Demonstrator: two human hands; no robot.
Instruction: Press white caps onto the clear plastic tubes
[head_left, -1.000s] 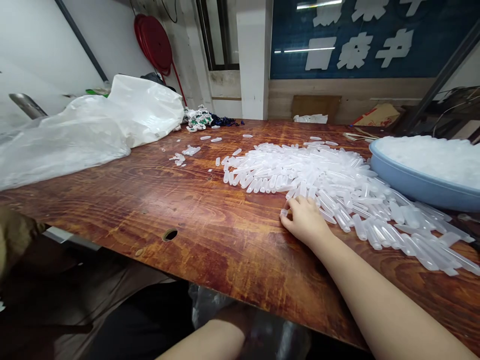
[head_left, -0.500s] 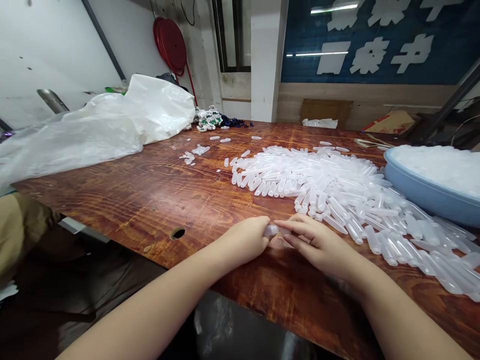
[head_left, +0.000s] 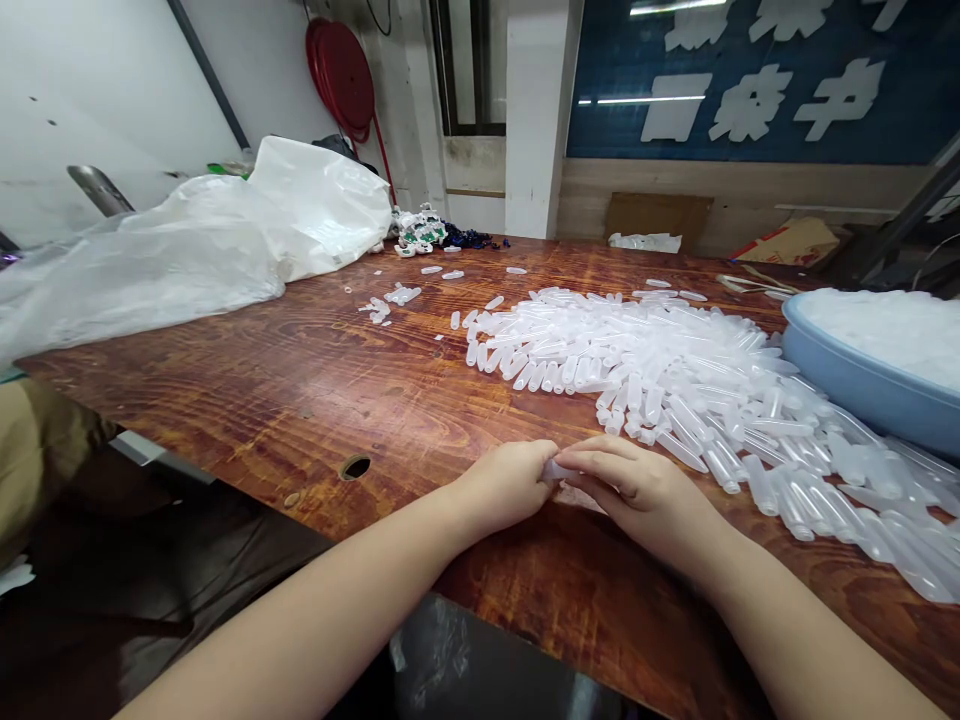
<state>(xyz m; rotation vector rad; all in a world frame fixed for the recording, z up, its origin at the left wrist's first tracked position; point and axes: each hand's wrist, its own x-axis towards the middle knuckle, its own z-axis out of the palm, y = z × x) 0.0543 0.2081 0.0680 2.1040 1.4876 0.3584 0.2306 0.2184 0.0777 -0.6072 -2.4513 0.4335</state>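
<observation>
Near the front edge of the wooden table, my left hand [head_left: 508,486] is closed round a small translucent white plastic tube [head_left: 553,469]. Only a short part of this tube shows between the hands. From the other side, the thumb and fingertips of my right hand [head_left: 637,486] pinch at its end; whether they hold a second small part there cannot be made out. Just beyond and to the right spreads a big pile of similar translucent tubes [head_left: 615,345], some lined up in rows along the right.
A blue basin [head_left: 862,355] heaped with white pieces stands at the right. White plastic sheeting [head_left: 225,235] covers the back left, beside small white-green and dark blue parts [head_left: 420,232]. The table [head_left: 300,400] has a round hole [head_left: 355,467]. A person's clothed leg [head_left: 45,450] is at far left.
My hands have come closer together, and less of the tube shows between them. The right fingers have closed in over its end. The view has shifted slightly.
</observation>
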